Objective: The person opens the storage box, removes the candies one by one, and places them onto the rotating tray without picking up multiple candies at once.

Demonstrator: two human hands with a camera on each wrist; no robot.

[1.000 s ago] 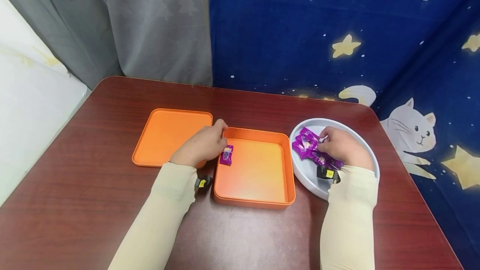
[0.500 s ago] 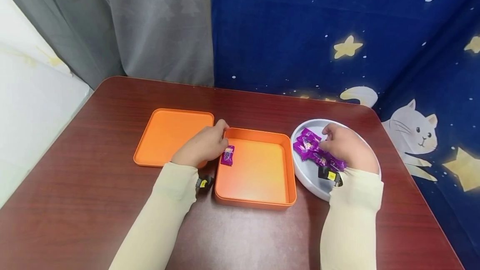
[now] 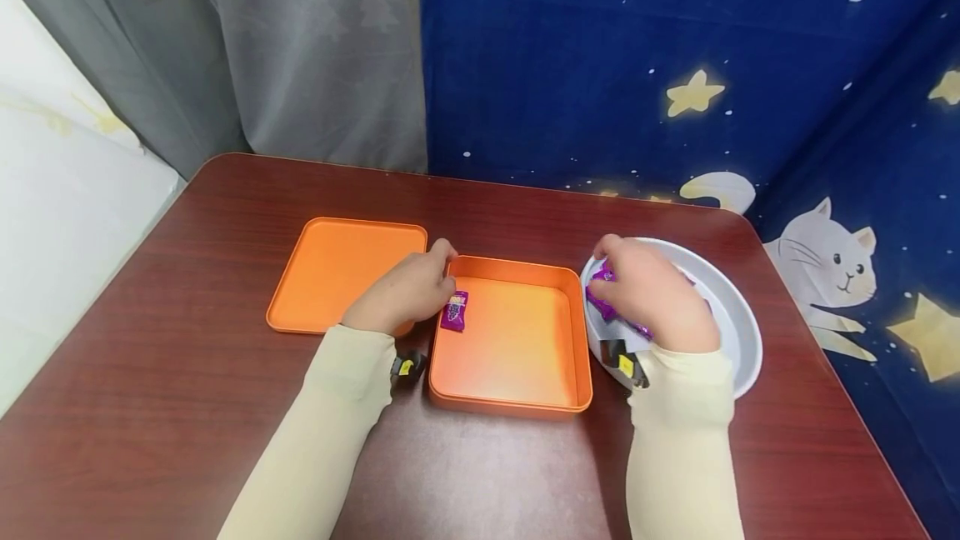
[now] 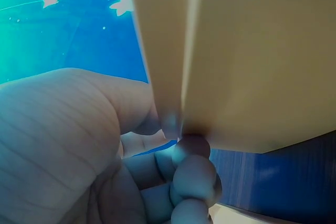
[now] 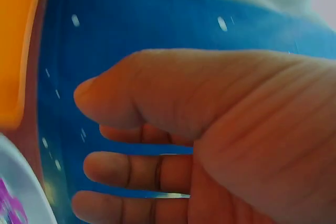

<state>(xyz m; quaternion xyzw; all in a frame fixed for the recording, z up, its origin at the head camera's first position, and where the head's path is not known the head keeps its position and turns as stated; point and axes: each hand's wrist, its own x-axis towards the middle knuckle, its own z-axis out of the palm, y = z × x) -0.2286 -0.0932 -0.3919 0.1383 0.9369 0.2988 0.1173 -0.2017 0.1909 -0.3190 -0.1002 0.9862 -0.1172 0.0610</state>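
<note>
My left hand [image 3: 405, 290] pinches the left rim of an orange square box [image 3: 510, 344]; the left wrist view shows the box's side wall [image 4: 252, 66] between thumb and fingers. Inside the box, by its left wall, lies one small purple wrapped candy [image 3: 454, 311]. My right hand [image 3: 656, 294] is over a round white tray [image 3: 738, 327]. Several purple candies [image 3: 600, 304] in the tray show partly beneath it. In the right wrist view, this hand's fingers [image 5: 139, 174] are loosely extended with thumb and fingertips apart, and nothing is seen between them.
An orange lid [image 3: 341, 269] lies flat left of the box. All of it stands on a dark red-brown table [image 3: 187, 340]. Behind the table's far edge hang a grey curtain [image 3: 322, 48] and a blue starry one [image 3: 547, 57].
The right hand has shifted left over the tray, from the right part of the candy pile to its left part. The left hand and the box have stayed in place.
</note>
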